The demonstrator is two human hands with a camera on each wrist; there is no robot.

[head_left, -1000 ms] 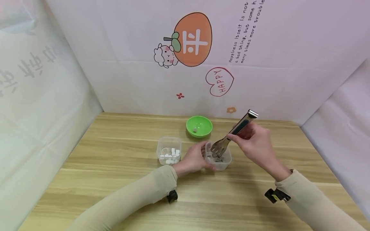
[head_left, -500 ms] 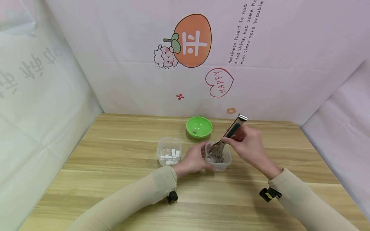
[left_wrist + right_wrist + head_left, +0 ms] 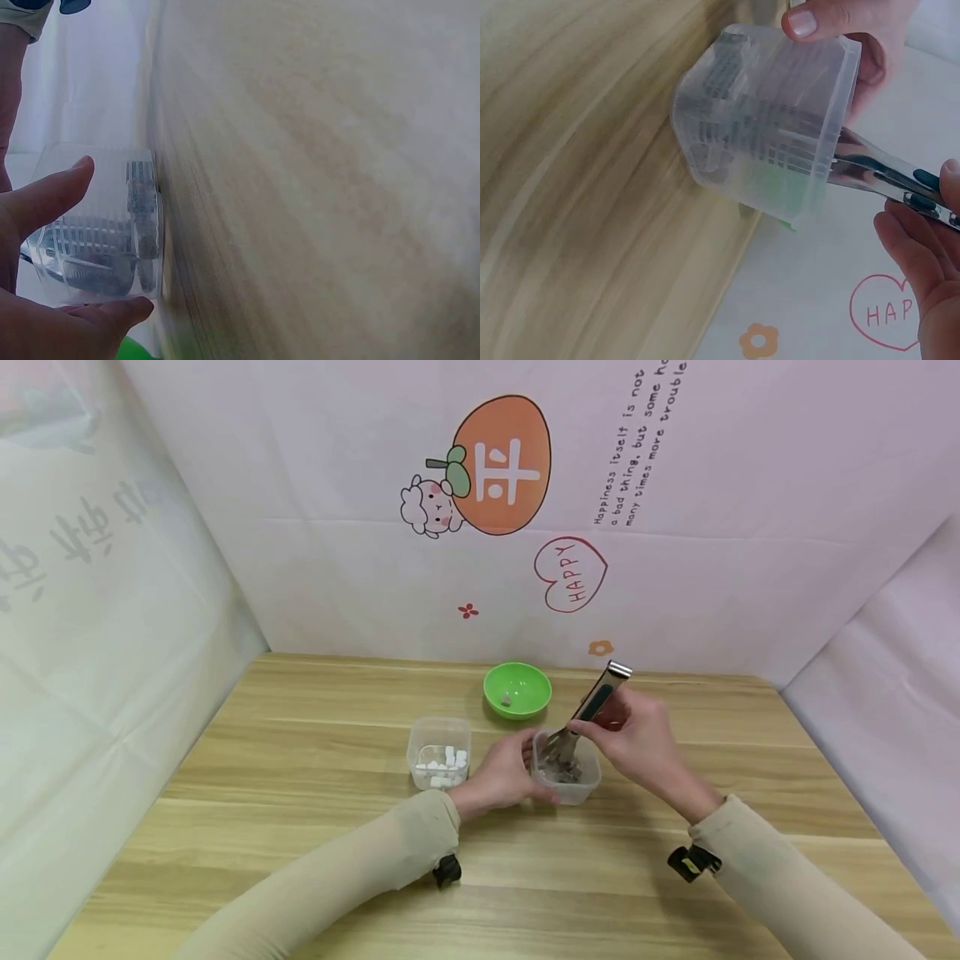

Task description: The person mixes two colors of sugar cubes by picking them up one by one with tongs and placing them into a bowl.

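My right hand (image 3: 639,742) pinches a pair of metal tongs (image 3: 597,700) with dark grip pads, tilted with the heads down inside a clear plastic container (image 3: 579,792). Small greyish pieces (image 3: 564,772) lie in the bottom of it, around the tong heads; whether one is caught between them cannot be made out. With thumb and fingers on either side, my left hand (image 3: 504,772) holds this container on the table. The right wrist view shows the tongs (image 3: 870,169) entering the container (image 3: 761,124) past its rim.
A light green bowl (image 3: 536,689) stands behind the containers, with one small greyish piece (image 3: 506,699) inside. To the left is a second clear container (image 3: 439,727) holding several white pieces (image 3: 454,754). A printed white sheet (image 3: 337,585) rises behind the wooden table (image 3: 315,827).
My right hand has moved left and slightly down with the tongs, which stand steeper and have their heads deeper among the greyish pieces. The left hand and container stay put.
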